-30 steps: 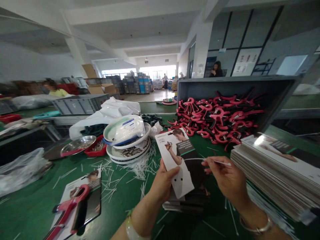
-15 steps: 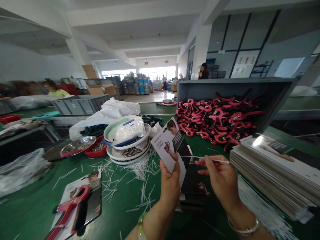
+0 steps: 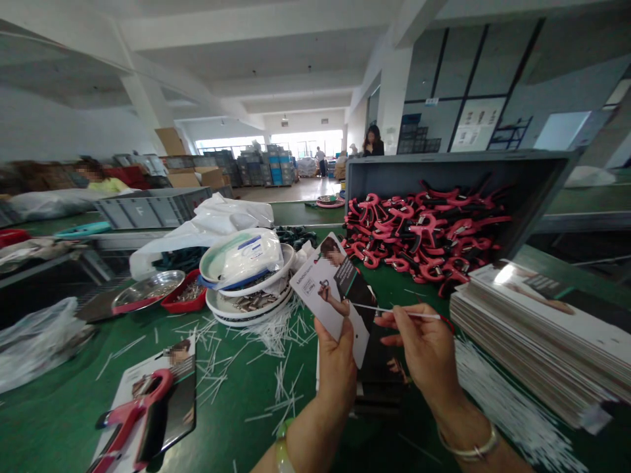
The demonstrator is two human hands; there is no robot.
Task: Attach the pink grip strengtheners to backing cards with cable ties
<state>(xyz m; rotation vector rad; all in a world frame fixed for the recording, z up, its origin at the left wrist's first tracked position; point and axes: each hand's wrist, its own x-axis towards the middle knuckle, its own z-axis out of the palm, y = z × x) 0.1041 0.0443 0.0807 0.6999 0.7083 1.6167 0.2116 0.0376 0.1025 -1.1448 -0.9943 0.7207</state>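
Near the centre, my left hand [image 3: 336, 358] grips a printed card [image 3: 323, 289] by its lower edge, the card tilted and facing me. My right hand [image 3: 424, 348] pinches a thin white tie [image 3: 369, 307], whose left end meets the card's face by my left thumb; whether it passes through the card cannot be made out. Below and behind the hands lies a stack of dark cards [image 3: 379, 394]. At the lower left, a pink and black clamp [image 3: 129, 415] rests on another printed card [image 3: 180, 394].
A grey crate [image 3: 532, 190] of pink and black clamps stands behind my right hand. A tall card stack [image 3: 532, 341] is at the right, beside many white ties [image 3: 507, 401]. Left of centre are stacked bowls [image 3: 249, 309], a red tray [image 3: 187, 299] and a metal dish [image 3: 148, 289].
The tie's left end now lies lower, against the card's face, and my right hand has shifted slightly left. The whole view has shifted a little. A person in the background appears further left.
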